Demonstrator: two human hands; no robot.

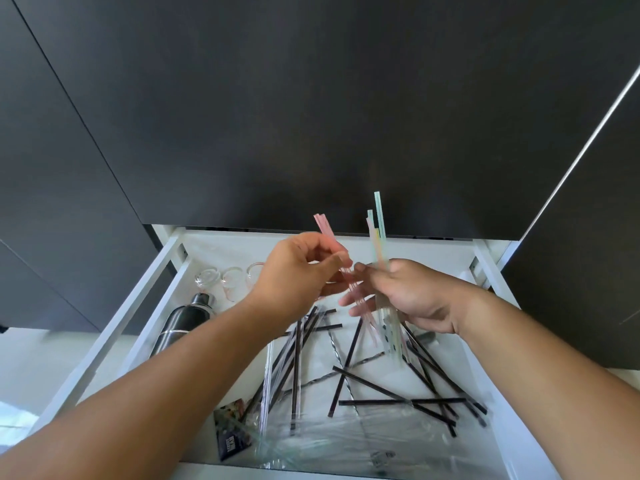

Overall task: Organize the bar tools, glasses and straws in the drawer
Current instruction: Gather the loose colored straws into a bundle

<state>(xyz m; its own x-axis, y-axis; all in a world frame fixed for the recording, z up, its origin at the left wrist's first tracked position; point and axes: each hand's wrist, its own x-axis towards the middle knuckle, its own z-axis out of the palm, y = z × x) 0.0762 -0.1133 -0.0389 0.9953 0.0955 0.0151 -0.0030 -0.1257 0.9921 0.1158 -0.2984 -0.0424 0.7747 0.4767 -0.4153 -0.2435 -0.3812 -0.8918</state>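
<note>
You've got a polished metal shaker, mirror-glossy. Glasses: clear, smooth. Black straws: glossy plastic. Pastel straws: translucent plastic. Wrapper film: clear, crinkled, shiny. Drawer: white, smooth. Cabinet fronts: dark, matt.

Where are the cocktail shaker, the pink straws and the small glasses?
cocktail shaker [181,326]: head view, steel body.
pink straws [326,231]: head view, upper ends.
small glasses [207,277]: head view, leftmost glass's top.
</note>
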